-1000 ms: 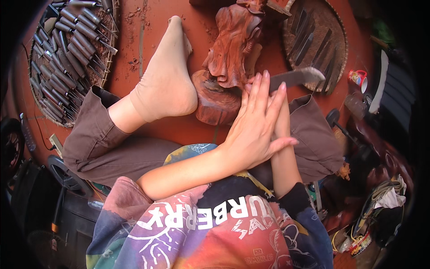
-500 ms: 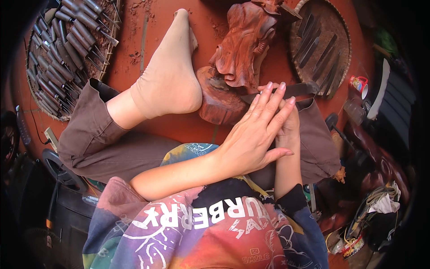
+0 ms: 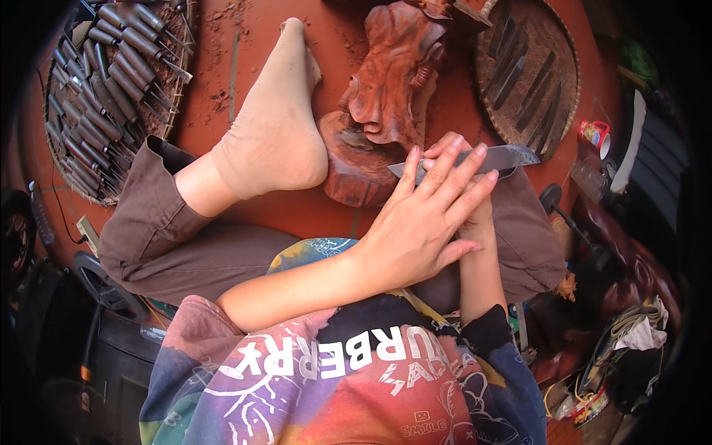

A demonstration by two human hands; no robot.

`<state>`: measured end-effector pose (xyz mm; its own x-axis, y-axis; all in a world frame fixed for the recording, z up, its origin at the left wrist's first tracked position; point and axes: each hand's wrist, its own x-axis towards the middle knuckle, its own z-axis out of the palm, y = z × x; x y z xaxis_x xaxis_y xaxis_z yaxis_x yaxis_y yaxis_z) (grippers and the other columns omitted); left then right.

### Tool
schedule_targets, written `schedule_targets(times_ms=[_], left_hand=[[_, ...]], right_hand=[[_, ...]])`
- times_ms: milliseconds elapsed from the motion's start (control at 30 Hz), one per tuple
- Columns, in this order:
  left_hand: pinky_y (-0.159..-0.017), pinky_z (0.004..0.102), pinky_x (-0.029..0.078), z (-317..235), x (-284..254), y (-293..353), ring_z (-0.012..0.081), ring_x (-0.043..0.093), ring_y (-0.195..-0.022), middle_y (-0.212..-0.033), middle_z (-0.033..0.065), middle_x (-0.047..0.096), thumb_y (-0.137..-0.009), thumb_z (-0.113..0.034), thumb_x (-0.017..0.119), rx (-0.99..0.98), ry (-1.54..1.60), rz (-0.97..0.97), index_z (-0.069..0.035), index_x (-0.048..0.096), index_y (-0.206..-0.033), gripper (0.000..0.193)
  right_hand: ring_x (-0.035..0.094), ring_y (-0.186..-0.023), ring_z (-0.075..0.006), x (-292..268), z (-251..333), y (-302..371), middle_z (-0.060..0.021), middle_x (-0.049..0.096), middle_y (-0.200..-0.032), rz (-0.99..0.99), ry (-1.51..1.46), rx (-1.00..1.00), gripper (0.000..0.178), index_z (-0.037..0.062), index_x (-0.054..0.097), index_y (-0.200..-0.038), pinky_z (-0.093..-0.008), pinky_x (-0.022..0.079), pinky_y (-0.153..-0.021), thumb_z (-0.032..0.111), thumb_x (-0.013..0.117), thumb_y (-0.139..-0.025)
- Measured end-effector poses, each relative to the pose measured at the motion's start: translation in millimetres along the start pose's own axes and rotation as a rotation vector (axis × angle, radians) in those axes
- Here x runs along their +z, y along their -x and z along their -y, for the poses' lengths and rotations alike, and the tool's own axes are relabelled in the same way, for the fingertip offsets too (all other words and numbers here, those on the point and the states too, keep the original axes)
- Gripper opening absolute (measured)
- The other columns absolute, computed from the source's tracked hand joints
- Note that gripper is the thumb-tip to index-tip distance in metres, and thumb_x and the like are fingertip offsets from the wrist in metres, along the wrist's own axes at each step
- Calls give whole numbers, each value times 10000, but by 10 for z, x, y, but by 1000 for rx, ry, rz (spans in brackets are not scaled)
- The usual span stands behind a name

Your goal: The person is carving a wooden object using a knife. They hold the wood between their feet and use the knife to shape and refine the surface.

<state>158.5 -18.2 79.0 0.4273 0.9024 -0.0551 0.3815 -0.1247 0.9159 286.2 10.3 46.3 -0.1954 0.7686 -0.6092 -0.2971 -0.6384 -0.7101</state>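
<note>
My left hand (image 3: 417, 222) reaches across to the right and lies on top of my right hand, its fingers stretched out. Beneath it, my right hand (image 3: 478, 213) is closed on a flat grey metal blade (image 3: 508, 156); its grip is partly hidden. The blade lies crosswise, with one pointed end to the left of the fingers and a slanted end over my right knee. Just beyond the hands, a carved reddish wooden figure (image 3: 391, 70) lies tilted, its round wooden base (image 3: 357, 176) toward me, beside my socked foot (image 3: 278, 122).
At the far left, a woven tray (image 3: 176, 89) holds several dark-handled chisels (image 3: 111, 96). Another round woven tray (image 3: 567, 70) with several flat dark blades (image 3: 535, 85) stands at the far right. A red-and-white cup (image 3: 595, 136) is beside it. Wood chips are scattered on the red tiled floor (image 3: 215, 44).
The blade has turned, so its bright flat side now faces up and its left point shows. Both hands have shifted slightly right and nearer. The carving sits a little further left in view.
</note>
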Motion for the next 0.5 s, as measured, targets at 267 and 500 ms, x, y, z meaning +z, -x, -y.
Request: schedule_targets(times_ms=[267, 500], left_hand=[[-1088, 565, 149, -147, -28, 17, 472, 146, -1361, -1478, 254, 176, -750, -376, 684, -6, 72, 4, -89, 333, -1408, 800], [-1085, 565, 154, -36, 104, -106, 458, 142, -1368, -1470, 272, 173, -737, -335, 713, -60, 62, -85, -75, 327, -1405, 815]], right_hand=[[597, -745, -118, 8, 185, -165, -31, 588, -803, -24, 182, 175, 183, 62, 525, -897, -223, 499, -611, 41, 673, -791], [594, -733, -119, -15, 79, -232, -35, 585, -750, -48, 249, 48, 150, 47, 523, -832, -245, 495, -577, 78, 669, -814]])
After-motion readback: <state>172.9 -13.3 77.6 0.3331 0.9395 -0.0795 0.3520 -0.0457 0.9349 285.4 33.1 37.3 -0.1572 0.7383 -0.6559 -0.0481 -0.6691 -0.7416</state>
